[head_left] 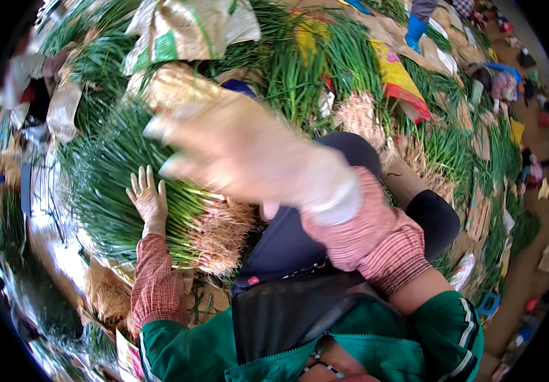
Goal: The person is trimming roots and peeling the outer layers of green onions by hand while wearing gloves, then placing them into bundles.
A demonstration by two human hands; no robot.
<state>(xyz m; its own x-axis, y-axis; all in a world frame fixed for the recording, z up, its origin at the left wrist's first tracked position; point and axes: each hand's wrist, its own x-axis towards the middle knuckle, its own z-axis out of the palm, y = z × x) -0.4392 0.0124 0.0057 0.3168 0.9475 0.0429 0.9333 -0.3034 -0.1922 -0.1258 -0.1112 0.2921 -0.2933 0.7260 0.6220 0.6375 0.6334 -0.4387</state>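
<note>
1. Your left hand [149,202], in a pale glove, lies palm down on the leaves of the green onion bundle, fingers straight and fanned wide, pressing flat without a grip.
2. Your right hand [239,146], gloved as well, is raised across the middle of the view and badly blurred. Its fingers point left and look partly spread; I cannot tell whether it has hold of anything.
3. You have the green onion bundle [115,149] ahead and to your left, its leaves running left and its brown roots [221,232] turned toward your dark trousers [278,248].
4. Past it, you face a white sack [176,28] with green markings, lying among more onions.
5. Ahead to your right are a yellow-and-red sack [399,79] and another person's blue boot [416,30].
6. Your 2 forearms wear red checked sleeves [153,280].
</note>
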